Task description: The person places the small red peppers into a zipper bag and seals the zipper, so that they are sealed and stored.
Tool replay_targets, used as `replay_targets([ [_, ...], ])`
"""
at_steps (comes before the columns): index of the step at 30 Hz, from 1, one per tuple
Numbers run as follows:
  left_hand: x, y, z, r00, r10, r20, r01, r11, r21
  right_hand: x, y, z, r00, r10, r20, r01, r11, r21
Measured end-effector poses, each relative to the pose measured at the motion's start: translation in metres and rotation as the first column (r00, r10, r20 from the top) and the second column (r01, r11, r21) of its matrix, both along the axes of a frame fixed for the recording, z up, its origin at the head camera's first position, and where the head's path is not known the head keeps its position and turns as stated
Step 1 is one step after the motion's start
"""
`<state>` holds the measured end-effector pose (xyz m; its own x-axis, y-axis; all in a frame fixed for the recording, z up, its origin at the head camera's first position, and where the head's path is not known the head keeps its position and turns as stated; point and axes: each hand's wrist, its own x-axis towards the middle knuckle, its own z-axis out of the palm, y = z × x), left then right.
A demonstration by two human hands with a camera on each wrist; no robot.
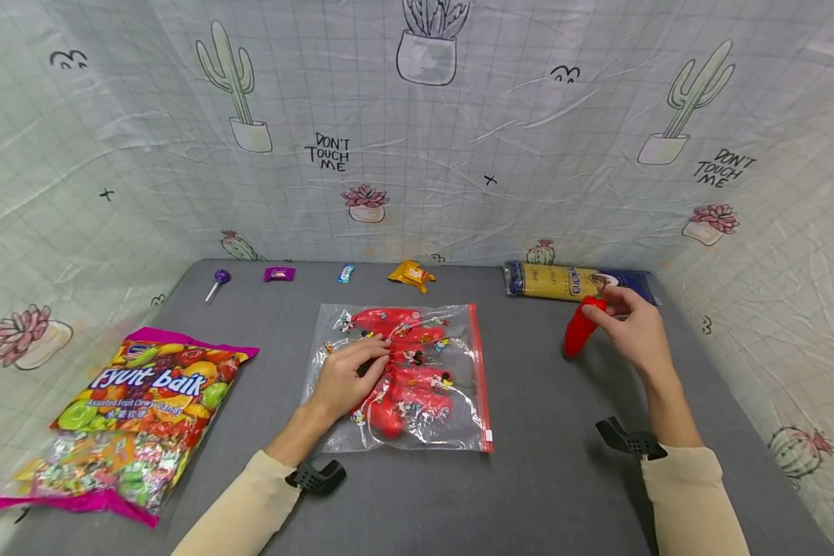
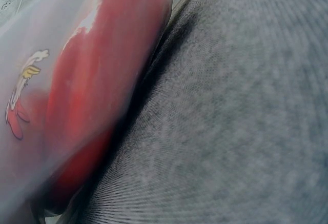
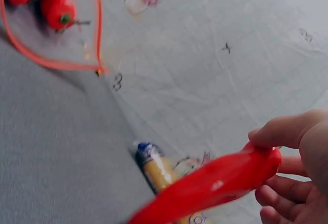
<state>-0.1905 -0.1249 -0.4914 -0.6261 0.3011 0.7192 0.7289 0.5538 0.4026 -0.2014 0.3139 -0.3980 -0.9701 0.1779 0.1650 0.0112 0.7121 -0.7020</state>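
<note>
A clear zip bag (image 1: 459, 417) with cartoon prints and a red zip edge lies at the table's middle, several red peppers inside. On its top film is my left hand (image 1: 350, 374), fingertips and thumb pinching the plastic. Close up in the left wrist view, a red pepper shows through the film (image 2: 92, 90). Over the right side of the table, my right hand (image 1: 632, 324) grips a long red chili pepper (image 1: 579, 332) by its stem end, tip pointing down. The right wrist view shows the bag's mouth (image 3: 56, 66) gaping, with green stems inside.
At the left lies a big fruit candy bag (image 1: 146, 386). Along the back are a purple lollipop (image 1: 221, 276), a purple wrapped sweet (image 1: 279, 274), a small blue sweet (image 1: 346, 273), an orange packet (image 1: 411, 274) and a pasta pack (image 1: 549, 280). A printed cloth (image 1: 445, 154) walls the table.
</note>
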Motion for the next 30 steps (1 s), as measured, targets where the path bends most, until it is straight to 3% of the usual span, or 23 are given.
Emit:
replay_targets([
  [7,0.000,-0.001,0.000,1.000,-0.011,-0.002,0.011,1.000,0.007,0.001,-0.007,0.002,0.995,0.102,-0.015,-0.103,0.980,-0.168],
  [14,0.000,0.000,-0.001,1.000,0.001,0.005,-0.001,1.000,-0.002,-0.001,-0.007,-0.002,0.974,0.208,0.088,-0.200,0.975,-0.092],
  [19,-0.001,0.000,-0.001,1.000,-0.004,0.001,0.004,1.000,0.001,-0.003,-0.011,-0.006,0.946,0.291,0.145,-0.279,0.955,-0.099],
  [30,0.000,0.000,-0.002,1.000,0.001,-0.006,-0.001,1.000,-0.001,-0.006,-0.034,-0.023,0.864,0.475,0.169,-0.454,0.878,-0.150],
])
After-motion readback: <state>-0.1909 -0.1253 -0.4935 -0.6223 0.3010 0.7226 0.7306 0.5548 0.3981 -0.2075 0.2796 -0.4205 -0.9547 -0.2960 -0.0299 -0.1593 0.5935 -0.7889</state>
